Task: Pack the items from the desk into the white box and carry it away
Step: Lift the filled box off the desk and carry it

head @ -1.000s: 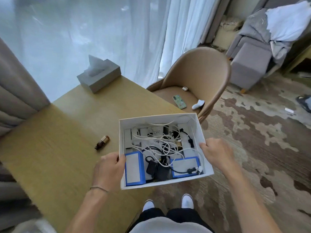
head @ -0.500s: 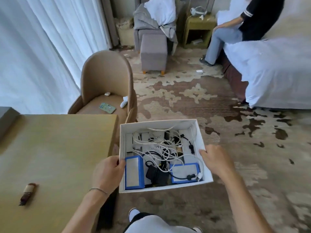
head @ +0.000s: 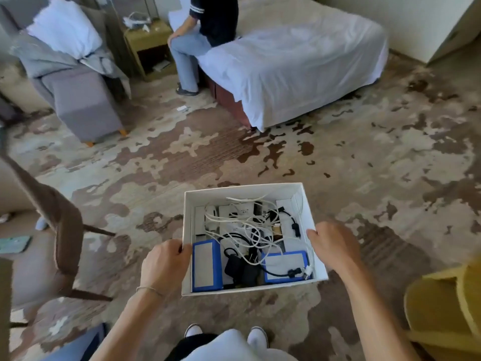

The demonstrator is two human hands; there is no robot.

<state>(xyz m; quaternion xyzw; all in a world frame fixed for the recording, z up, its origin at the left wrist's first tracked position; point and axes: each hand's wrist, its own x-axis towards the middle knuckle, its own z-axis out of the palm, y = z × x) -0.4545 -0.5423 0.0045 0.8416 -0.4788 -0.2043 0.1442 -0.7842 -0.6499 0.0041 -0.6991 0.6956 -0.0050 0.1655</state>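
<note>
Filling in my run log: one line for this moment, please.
phase: carrying | white box: packed, over carpet | left hand: grips left wall | right hand: grips right wall

Patterned carpet carries a bed, a grey ottoman, a bedside cabinet and a paper scrap.

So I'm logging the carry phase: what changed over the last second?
The person turned away from the desk, which has left view; the white box now hangs over the carpet, facing the bed. Unchanged: left hand and right hand grip the box's sides, and the cables and blue packs sit as before.
</note>
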